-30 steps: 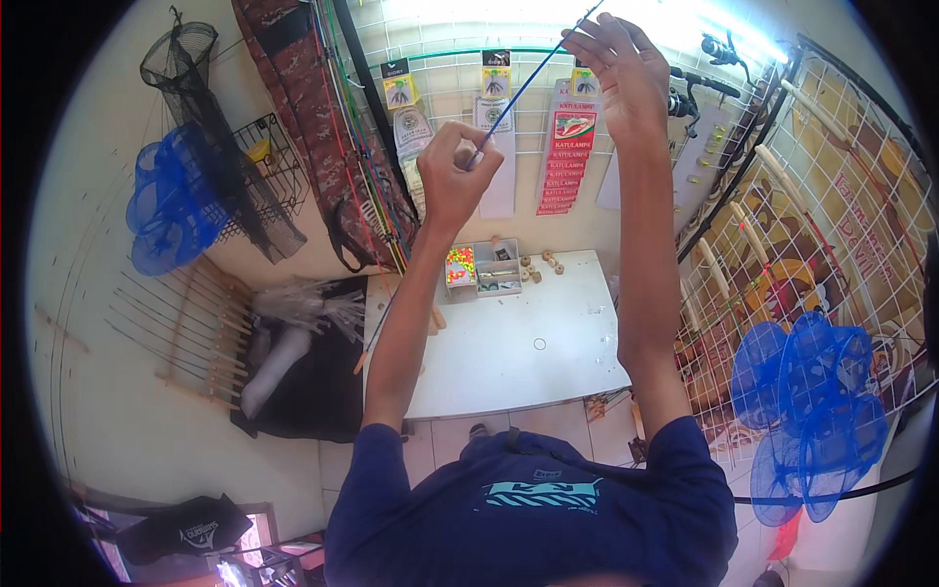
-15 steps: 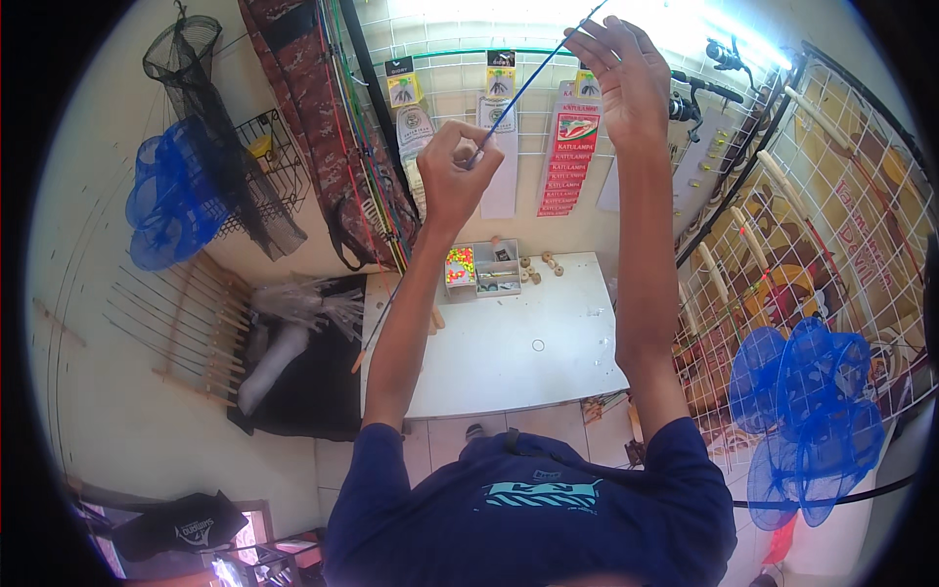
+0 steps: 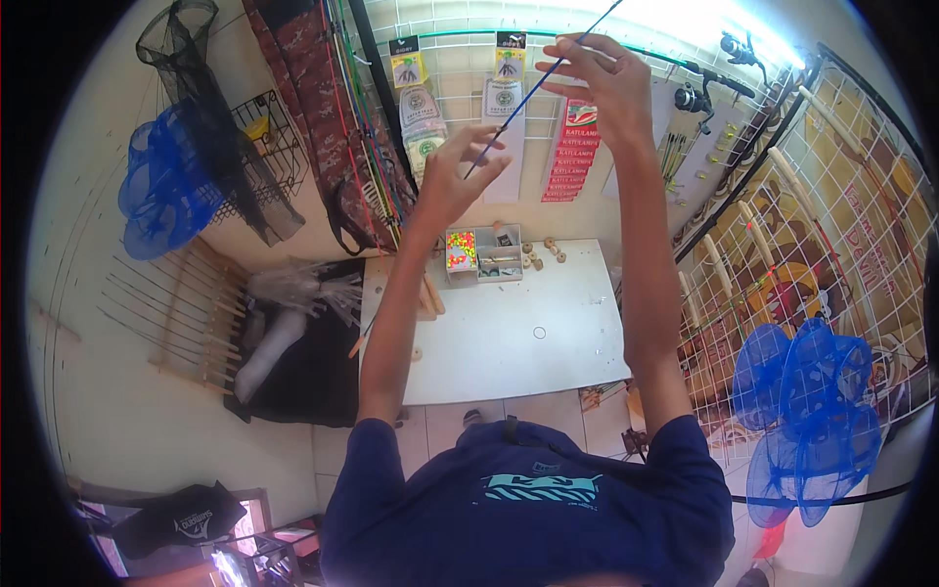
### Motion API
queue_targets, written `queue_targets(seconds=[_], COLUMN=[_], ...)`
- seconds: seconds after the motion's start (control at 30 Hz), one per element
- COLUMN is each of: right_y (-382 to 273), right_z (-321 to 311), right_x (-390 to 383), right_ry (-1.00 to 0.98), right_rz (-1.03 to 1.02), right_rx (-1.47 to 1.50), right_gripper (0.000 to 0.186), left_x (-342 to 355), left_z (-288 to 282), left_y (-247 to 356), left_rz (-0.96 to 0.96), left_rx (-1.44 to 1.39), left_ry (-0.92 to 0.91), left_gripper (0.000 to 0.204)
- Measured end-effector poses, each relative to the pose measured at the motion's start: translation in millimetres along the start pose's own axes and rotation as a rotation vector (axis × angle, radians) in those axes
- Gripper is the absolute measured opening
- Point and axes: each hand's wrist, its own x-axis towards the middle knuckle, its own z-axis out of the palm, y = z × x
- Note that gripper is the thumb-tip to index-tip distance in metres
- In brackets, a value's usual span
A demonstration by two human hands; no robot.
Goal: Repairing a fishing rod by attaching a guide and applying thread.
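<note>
Raised in front of the wall grid, a thin blue fishing rod [image 3: 531, 95] slants up to the right between my hands. My left hand [image 3: 458, 178] has the rod's lower end loosely between thumb and fingers, with the fingers partly spread. Higher up, my right hand [image 3: 611, 88] holds the rod lightly near its fingertips, the other fingers stretched out. The rod's upper end runs out at the top of the view. Below my arms stands a white table [image 3: 489, 362] with a compartment box [image 3: 499, 262] at its far edge.
Small round cork pieces [image 3: 544, 252] lie beside the box. Packaged tackle [image 3: 572, 152] and fishing reels [image 3: 693, 101] hang on the far wall. Blue nets [image 3: 807, 411] hang at right, others [image 3: 166, 186] at left. A camouflage rod bag [image 3: 303, 98] leans left of my left arm.
My left hand has loosened from a tight pinch to a more spread hold. Both hands and the rod have shifted slightly, the right hand a little lower in view.
</note>
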Motion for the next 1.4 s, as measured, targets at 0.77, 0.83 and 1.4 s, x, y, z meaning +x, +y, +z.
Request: queue_targets(seconds=[0.77, 0.83, 1.4], right_y=[8, 24, 163], right_z=[40, 33, 92], right_x=[42, 26, -157], right_ry=[-0.136, -0.186, -0.003], right_rz=[-0.128, -0.16, 0.288], right_rx=[-0.009, -0.007, -0.282], right_gripper=[0.07, 0.073, 0.031], left_x=[-126, -106, -94], left_z=[-102, -89, -4], left_y=[-104, -92, -133], left_rz=[-0.492, -0.498, -0.396], left_rx=[-0.096, -0.111, -0.319], left_ry=[-0.283, -0.333, -0.033], left_gripper=[0.032, 0.032, 0.024])
